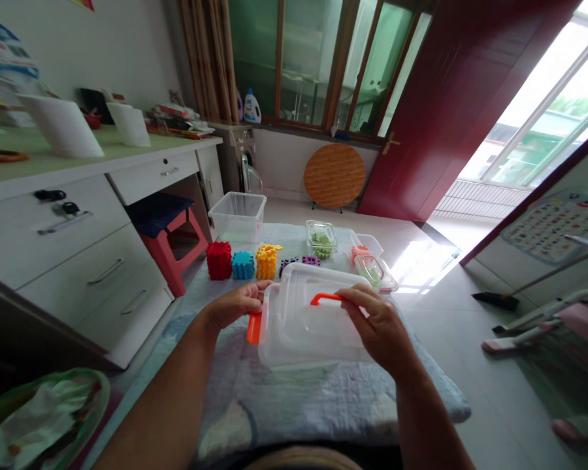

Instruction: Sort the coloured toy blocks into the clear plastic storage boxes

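A translucent plastic lid [291, 326] with an orange carry handle [326, 297] is held tilted over the cloth-covered surface. My left hand [238, 305] pinches its left edge, just above an orange side latch [254, 328]. On the other side, my right hand [375, 320] closes round the right end of the handle. Behind the lid stand stacks of foam-like puzzle pieces: red [219, 260], blue [244, 264] and yellow [266, 262]. Purple pieces [310, 261] are partly hidden by the lid. Farther back on the left sits an open clear plastic bin [238, 215].
A clear container with green pieces [321, 239] stands at the back, and more small containers [372, 267] are at the right. A blue-grey cloth [274, 405] covers the low surface. Left are a red stool [171, 251], white drawers [98, 261] and a green-rimmed basket [102, 391].
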Available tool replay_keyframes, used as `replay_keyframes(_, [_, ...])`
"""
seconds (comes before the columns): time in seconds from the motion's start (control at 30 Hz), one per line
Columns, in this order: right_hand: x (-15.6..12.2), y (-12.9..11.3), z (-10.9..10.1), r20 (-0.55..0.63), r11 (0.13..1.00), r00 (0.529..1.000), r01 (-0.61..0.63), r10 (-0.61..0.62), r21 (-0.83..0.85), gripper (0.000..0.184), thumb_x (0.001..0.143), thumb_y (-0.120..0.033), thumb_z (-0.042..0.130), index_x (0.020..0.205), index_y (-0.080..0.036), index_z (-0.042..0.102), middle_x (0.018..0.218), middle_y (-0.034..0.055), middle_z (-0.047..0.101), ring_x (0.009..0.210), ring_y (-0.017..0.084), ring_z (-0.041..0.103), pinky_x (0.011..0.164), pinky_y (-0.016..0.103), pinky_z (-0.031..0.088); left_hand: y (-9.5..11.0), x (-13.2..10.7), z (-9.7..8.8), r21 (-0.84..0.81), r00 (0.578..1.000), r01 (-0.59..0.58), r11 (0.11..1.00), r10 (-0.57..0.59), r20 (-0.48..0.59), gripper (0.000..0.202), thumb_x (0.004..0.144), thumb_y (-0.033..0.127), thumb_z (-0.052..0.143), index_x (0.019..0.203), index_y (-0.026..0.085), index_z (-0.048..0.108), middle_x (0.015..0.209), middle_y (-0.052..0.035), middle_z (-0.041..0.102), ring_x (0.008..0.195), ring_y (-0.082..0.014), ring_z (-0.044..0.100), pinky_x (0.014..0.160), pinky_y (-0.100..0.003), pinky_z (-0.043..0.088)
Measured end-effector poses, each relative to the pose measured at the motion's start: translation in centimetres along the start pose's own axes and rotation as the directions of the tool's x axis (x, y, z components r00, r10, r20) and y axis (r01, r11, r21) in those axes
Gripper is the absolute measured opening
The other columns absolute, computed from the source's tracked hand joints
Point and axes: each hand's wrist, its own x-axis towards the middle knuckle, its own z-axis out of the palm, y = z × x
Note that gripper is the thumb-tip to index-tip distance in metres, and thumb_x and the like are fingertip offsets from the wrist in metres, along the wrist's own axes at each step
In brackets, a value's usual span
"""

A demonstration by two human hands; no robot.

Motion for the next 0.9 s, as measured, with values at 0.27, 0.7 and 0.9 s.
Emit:
replay_keyframes(0.27, [-4.4, 4.9, -7.6, -0.170, 0.935, 0.945, -0.307, 0.279, -0.175, 0.024, 0.088, -0.038, 0.053, 0.096, -0.023, 0.070, 0.093, 0.0057, 0.071, 0.086, 0.022, 0.065, 0.077, 0.033, 0.051, 1.4, -1.3, -1.4, 0.007, 0.994, 0.108, 0.994, -0.108, -0.005, 0.056, 0.056, 0.018, 0.063, 0.111, 0.017, 0.065, 0.089, -0.0061, 0.071, 0.076, -0.0208, 0.065, 0.070, -0.028, 0.049])
replay_keyframes(0.7, [-6.3, 9.9, -4.4, 0.132, 0.900, 0.912, -0.343, 0.387, -0.269, 0.023, 0.080, -0.027, 0.048, 0.084, -0.022, 0.069, 0.085, 0.0049, 0.072, 0.079, 0.023, 0.065, 0.074, 0.035, 0.051, 1.1, -1.1, -1.9, 0.107, 0.960, 0.046, 0.993, -0.014, -0.279, 0.035, 0.074, 0.042, 0.067, 0.097, 0.015, 0.071, 0.082, -0.0039, 0.067, 0.073, -0.0183, 0.058, 0.063, -0.026, 0.044])
replay_keyframes(0.9, [-5.6, 10.5, -2.2, 0.201, 0.883, 0.917, -0.242, 0.343, -0.402, 0.023, 0.080, -0.019, 0.045, 0.077, -0.020, 0.068, 0.081, 0.0064, 0.068, 0.077, 0.021, 0.064, 0.072, 0.035, 0.050, 0.6, -0.4, -1.6, 0.195, 0.984, 0.039, 0.980, -0.003, -0.180, 0.032, 0.072, 0.042, 0.067, 0.089, 0.015, 0.073, 0.075, -0.0027, 0.064, 0.061, -0.0135, 0.051, 0.055, -0.022, 0.036])
